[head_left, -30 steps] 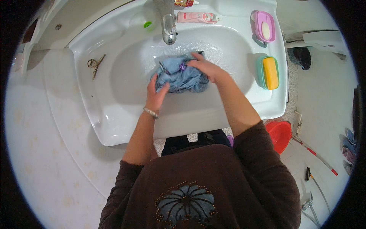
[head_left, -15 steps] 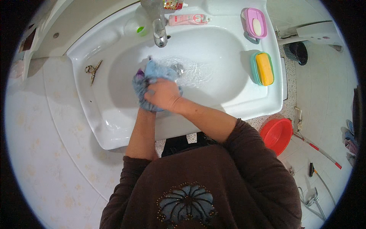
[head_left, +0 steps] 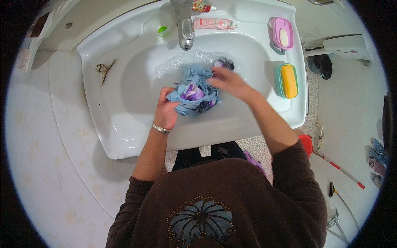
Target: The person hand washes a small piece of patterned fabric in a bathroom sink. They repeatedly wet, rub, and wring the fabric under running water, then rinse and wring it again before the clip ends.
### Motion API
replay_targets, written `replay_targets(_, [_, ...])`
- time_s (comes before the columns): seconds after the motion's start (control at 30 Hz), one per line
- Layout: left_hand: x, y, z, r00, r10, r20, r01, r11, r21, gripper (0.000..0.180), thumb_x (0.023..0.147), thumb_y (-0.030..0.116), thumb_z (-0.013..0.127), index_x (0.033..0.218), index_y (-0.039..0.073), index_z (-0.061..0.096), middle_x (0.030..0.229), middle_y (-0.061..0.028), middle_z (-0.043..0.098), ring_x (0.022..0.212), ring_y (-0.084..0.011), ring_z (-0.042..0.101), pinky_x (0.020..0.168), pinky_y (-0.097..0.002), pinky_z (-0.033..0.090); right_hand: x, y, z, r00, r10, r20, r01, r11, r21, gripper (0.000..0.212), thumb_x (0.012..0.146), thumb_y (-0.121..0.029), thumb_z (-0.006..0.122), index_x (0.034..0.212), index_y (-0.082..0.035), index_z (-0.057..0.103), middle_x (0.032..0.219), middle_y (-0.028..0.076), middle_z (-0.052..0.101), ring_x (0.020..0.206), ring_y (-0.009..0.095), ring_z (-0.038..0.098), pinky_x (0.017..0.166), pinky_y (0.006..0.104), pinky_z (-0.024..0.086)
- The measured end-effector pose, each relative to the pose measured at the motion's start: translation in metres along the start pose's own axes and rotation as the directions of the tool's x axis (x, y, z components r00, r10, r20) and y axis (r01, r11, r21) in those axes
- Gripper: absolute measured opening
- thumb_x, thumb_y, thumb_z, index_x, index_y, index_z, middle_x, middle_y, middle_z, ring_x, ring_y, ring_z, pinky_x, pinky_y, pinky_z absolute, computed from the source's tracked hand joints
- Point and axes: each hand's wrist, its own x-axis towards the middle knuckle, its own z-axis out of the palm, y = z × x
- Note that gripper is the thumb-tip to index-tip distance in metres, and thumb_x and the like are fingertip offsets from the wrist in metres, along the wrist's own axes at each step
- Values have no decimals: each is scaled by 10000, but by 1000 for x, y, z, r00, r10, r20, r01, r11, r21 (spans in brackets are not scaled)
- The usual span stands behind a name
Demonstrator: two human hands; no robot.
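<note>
Two soap dishes (head_left: 287, 80) beside sink (head_left: 124, 124).

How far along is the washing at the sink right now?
Done: the blue and purple cloth looks soaked and bunched up in the white sink. In hand: the left hand grips it while the right hand works its top. Left: wringing; it still sits low in the basin.

The cloth (head_left: 194, 94) bunched between the fingers (head_left: 171, 93) was soft woven fabric, blue and purple, wet and crumpled. Under it the sink (head_left: 124, 124) looked like glossy white ceramic, smooth and shining. Above the fingers the tap (head_left: 185, 25) was polished metal. Right of them, the soap dishes (head_left: 286, 80) were smooth, bright plastic. A thin metal bracelet (head_left: 160, 129) gleamed below.
</note>
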Motion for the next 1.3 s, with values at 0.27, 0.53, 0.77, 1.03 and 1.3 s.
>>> replay_targets(0.27, [-5, 51, 31, 986, 102, -129, -107, 994, -33, 415, 826, 95, 567, 1219, 94, 432, 1130, -44, 512, 1040, -176, 496, 923, -348, 421, -7, -65, 30, 995, 98, -23, -51, 685, 727, 135, 828, -157, 654, 874, -35, 618, 829, 19, 636, 755, 90, 550, 677, 251, 455])
replay_targets(0.53, [16, 5, -43, 838, 320, -442, 289, 428, 857, 544, 769, 308, 719, 1211, 96, 484, 1152, -126, 525, 978, -183, 529, 849, -343, 447, 30, 26, -12, 800, 339, -494, -396, 918, -12, 510, 811, -441, 626, 1125, -47, 545, 1013, 177, 616, 914, 289, 606, 791, 382, 481])
replay_targets(0.77, [52, -29, -22, 889, -65, -452, 191, 952, 238, 633, 834, 467, 601, 1327, 113, 421, 1264, -120, 511, 1124, -281, 513, 961, -415, 414, 55, 22, 94, 978, 205, 21, -161, 697, 699, 803, 765, -202, 682, 1421, -80, 237, 1257, 211, 484, 1124, 312, 513, 930, 386, 439])
replay_targets(1.03, [49, -13, -70, 997, -63, 54, 79, 903, -422, 528, 911, 434, 476, 1295, 73, 442, 1229, -95, 541, 1104, -247, 532, 953, -408, 433, -4, -82, 115, 982, -117, 148, 35, 885, 465, 496, 775, -157, 673, 1217, 0, 511, 973, 134, 651, 854, 217, 625, 813, 340, 487])
replay_targets(1.3, [35, -34, -7, 921, -83, -380, 85, 996, -13, 476, 888, 379, 534, 1237, 56, 496, 1148, -103, 583, 1009, -233, 592, 903, -371, 469, 61, -25, 83, 878, 422, -226, -458, 879, -136, 573, 791, -543, 549, 1030, -27, 617, 953, 223, 644, 916, 360, 620, 817, 431, 477])
